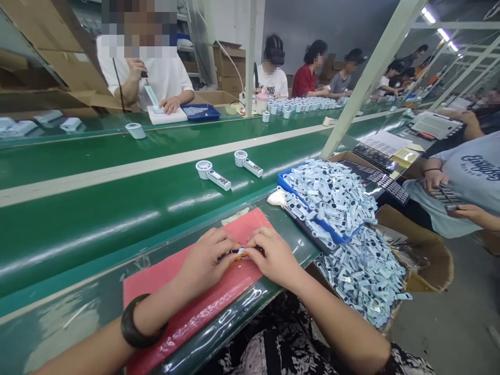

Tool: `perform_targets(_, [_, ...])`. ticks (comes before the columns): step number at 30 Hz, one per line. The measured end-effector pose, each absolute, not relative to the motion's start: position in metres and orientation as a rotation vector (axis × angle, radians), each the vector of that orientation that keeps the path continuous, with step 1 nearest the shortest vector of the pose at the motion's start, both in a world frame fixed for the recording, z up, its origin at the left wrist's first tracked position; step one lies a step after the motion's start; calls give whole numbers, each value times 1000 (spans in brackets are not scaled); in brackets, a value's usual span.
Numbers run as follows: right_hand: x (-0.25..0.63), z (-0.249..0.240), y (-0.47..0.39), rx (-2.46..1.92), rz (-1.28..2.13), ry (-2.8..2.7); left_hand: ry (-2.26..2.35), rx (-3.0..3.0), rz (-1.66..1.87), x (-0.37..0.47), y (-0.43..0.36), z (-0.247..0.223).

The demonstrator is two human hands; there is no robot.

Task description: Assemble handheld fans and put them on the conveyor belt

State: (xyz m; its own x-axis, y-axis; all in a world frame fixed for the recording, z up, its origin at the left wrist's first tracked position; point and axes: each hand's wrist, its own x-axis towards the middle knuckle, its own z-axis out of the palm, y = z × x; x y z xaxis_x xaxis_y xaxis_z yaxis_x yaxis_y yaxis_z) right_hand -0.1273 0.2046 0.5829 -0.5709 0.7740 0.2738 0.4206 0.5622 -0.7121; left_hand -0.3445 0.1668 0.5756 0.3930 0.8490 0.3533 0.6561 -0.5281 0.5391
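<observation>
Over the pink mat (152, 276), both hands meet around a small light-blue and dark part (241, 251). My left hand (211, 256) pinches its left end between thumb and fingers. The right end is gripped by my right hand (275, 255), fingers closed and thumb below. Fingertips cover most of the part, so its full shape is hidden. Ahead on the green belt lie two light-blue handheld fan-like pieces (214, 176), each with a round head and a handle. To the right, a blue tray (289, 183) is heaped with small light-blue parts (332, 190).
Below the tray, another pile of light-blue parts (363, 276) fills a box beside my right forearm. A slanted metal post (367, 83) rises behind the tray. Across the green belt (97, 219), a co-worker (167, 73) holds a tool; another co-worker (461, 177) sits at right.
</observation>
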Motion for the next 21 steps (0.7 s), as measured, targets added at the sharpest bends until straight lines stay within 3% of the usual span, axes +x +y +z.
perform_targets(5, [-124, 584, 204, -942, 779, -2241, 1361, 2277, 944, -344, 169, 576])
perform_targets(14, [-135, 569, 201, -902, 488, -2243, 1459, 2096, 769, -348, 171, 579])
perform_targets(21, [-124, 553, 201, -833, 1005, -2041, 1460, 2343, 765, -341, 154, 583])
